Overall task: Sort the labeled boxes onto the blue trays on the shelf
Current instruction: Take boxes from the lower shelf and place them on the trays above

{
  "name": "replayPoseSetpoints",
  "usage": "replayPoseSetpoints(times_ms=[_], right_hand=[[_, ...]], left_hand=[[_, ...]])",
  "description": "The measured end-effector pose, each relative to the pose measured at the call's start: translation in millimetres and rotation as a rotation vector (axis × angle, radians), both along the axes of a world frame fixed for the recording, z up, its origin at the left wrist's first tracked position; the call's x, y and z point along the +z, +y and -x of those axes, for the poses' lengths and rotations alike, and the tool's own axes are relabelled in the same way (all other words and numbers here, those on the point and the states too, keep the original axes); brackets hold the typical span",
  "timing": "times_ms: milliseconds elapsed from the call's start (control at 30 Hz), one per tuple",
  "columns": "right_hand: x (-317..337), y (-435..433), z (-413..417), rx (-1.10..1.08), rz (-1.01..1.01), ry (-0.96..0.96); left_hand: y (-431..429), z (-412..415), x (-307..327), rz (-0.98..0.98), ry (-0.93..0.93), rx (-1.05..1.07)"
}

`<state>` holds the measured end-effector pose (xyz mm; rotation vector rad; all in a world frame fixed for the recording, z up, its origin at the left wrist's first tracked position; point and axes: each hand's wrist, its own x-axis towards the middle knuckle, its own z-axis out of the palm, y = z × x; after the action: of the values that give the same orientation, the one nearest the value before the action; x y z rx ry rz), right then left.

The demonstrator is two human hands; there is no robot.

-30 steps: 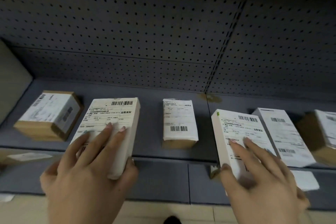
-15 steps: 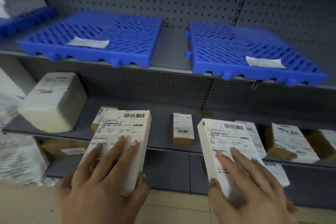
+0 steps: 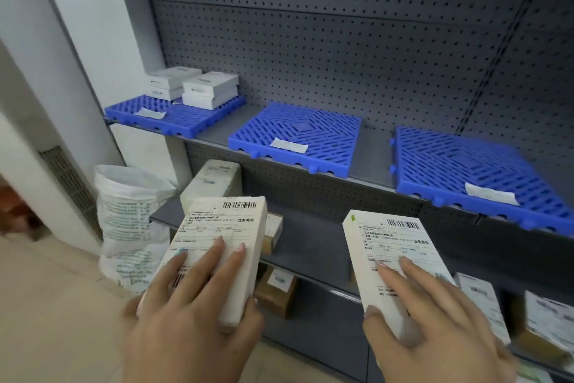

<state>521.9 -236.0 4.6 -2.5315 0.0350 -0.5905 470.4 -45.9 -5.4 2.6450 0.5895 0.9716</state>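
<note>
My left hand [image 3: 189, 317] grips a flat white labeled box [image 3: 222, 227], fingers spread over its label and thumb on its right edge. A second white labeled box [image 3: 391, 246] is held the same way by my right hand [image 3: 431, 330]. Both boxes hang in front of the lower shelf. Above them, three blue slatted trays line the upper shelf: the left tray [image 3: 186, 117] carries several white boxes [image 3: 192, 86], while the middle tray [image 3: 298, 137] and the right tray [image 3: 472, 177] each bear only a paper slip.
More labeled brown and white boxes [image 3: 276, 289] lie on the lower grey shelves [image 3: 313, 246]. A white printed sack [image 3: 130, 227] stands on the floor at the left beside a white wall. Grey pegboard backs the shelving.
Both hands have lifted their boxes off the lower shelf and toward me. The view has risen and swung left, bringing the three blue trays and the sack into sight.
</note>
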Motion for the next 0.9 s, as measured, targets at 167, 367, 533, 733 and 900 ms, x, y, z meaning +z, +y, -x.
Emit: replayPoseSetpoints(times_ms=[167,367,533,733,900], right_hand=[[36.2,57.8,-3.5,0.116,-0.020,0.156],[55.5,149.1,-27.1,0.125,0.035,0.229],[72.7,237.3,-55.3,0.140,0.019,0.284],[87.9,321.7,-99.3,0.150,0.069,0.327],[88.0,383.7,-158.7,0.128,0.080,0.312]], left_hand=[[49.7,-0.6,22.5,-0.020,-0.046,0.037],[146.0,-23.7,42.2,-0.010,-0.005,0.035],[238.8,-53.8,54.3,-0.034,0.030,0.027],[319.8,-97.8,62.9,-0.021,0.027,0.027],[378.1,-160.2,61.5,0.003,0.014,0.015]])
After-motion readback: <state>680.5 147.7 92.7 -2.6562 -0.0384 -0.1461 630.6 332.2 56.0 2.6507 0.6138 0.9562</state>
